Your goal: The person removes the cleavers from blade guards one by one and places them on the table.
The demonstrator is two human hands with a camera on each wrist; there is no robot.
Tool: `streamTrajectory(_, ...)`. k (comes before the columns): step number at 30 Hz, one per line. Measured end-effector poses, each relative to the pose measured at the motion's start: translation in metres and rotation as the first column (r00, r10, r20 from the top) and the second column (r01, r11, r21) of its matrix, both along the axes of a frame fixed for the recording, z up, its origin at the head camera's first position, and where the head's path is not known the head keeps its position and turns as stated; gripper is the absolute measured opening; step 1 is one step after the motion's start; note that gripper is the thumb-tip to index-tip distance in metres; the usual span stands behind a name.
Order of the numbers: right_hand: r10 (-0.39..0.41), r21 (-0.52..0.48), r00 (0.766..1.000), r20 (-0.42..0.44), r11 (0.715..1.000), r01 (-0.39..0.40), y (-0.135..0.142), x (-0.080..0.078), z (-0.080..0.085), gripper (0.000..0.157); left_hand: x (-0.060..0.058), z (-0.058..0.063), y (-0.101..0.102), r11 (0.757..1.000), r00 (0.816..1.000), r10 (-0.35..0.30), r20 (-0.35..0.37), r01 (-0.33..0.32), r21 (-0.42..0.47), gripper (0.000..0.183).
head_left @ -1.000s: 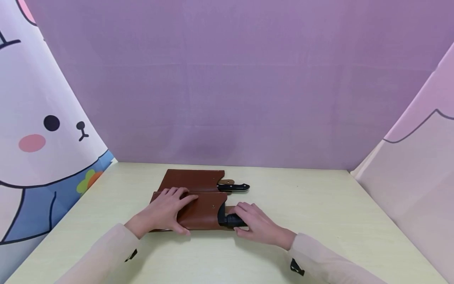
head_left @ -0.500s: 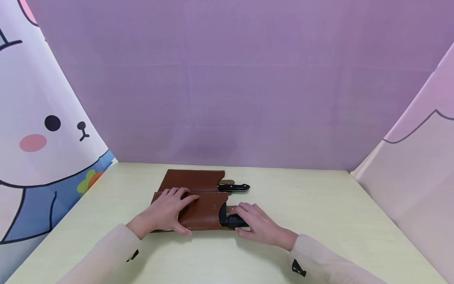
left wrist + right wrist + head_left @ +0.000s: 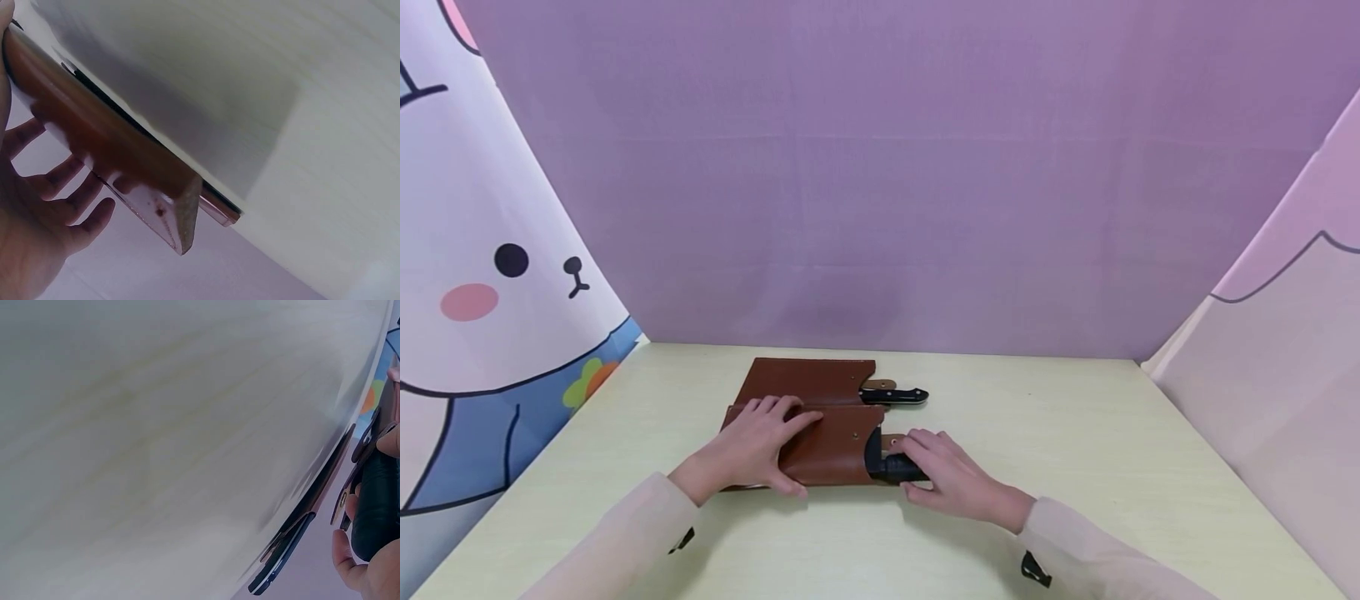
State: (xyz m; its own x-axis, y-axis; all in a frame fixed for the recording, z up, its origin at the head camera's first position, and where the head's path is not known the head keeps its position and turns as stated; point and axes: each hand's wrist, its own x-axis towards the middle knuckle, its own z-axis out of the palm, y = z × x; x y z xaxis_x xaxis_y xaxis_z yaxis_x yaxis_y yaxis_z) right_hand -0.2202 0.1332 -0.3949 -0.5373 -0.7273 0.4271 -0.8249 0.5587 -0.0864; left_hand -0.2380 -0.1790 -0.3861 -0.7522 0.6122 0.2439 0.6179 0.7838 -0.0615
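A brown leather sheath (image 3: 831, 454) lies at the front in the head view, with a second brown sheath (image 3: 805, 382) behind it. My left hand (image 3: 748, 446) rests spread over the front sheath, thumb along its near edge. In the left wrist view, the fingertips touch the leather sheath (image 3: 94, 131). My right hand (image 3: 951, 479) grips the thick black handle of a knife (image 3: 904, 468); the handle (image 3: 375, 506) fills the palm in the right wrist view. Black material shows at the front sheath's mouth, and the rest of that knife is hidden inside.
A smaller knife (image 3: 895, 397) with a riveted black handle sticks out of the rear sheath. Tan snap straps (image 3: 880, 384) project from the sheath mouths. The pale table (image 3: 1075, 450) meets a purple backdrop (image 3: 925, 208), with printed cloth (image 3: 482, 350) at the left.
My right hand and the black handle have shifted slightly right, away from me sideways. The front sheath has slid a little the same way under my left hand. The rear sheath stays put.
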Motion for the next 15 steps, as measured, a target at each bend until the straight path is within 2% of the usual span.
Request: streamTrajectory(15,0.027,-0.020,0.999,-0.046,0.999,-0.028,0.0065,0.0009,-0.0029,0.037,0.0013,-0.0026,-0.0066,1.000,1.000,0.006,-0.019,-0.006,-0.008,0.105)
